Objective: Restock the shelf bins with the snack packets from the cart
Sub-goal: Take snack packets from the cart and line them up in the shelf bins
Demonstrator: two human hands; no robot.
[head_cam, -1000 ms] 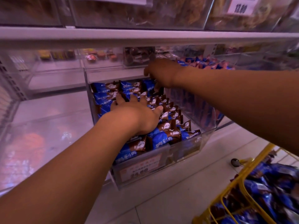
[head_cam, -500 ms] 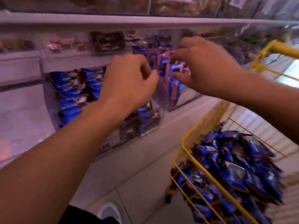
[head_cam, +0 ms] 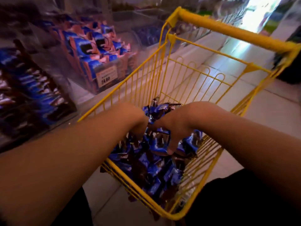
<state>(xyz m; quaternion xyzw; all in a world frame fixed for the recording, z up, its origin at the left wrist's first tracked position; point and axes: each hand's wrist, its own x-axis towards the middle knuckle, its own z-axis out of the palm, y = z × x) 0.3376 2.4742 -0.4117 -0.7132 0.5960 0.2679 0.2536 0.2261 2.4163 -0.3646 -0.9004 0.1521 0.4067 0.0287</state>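
A yellow wire cart (head_cam: 192, 93) stands in front of me, holding a heap of blue-and-brown snack packets (head_cam: 151, 168). Both my hands are down in that heap. My left hand (head_cam: 136, 122) has its fingers buried among the packets. My right hand (head_cam: 175, 129) curls over them, its thumb tip showing lower down. A bunch of packets (head_cam: 157, 110) sticks up, squeezed between the two hands. On the shelf at left, a clear bin (head_cam: 32, 88) is filled with rows of the same packets.
A second clear bin (head_cam: 97, 53) with blue-and-pink packets and a price label (head_cam: 106, 75) sits on the shelf, close to the cart's left side. The cart's yellow handle (head_cam: 231, 31) is at the far end. Pale floor tiles (head_cam: 268, 108) lie to the right.
My view has swung from the shelf down to the cart. Both hands have left the bin and dropped into the cart's heap of packets, closing in on a bunch.
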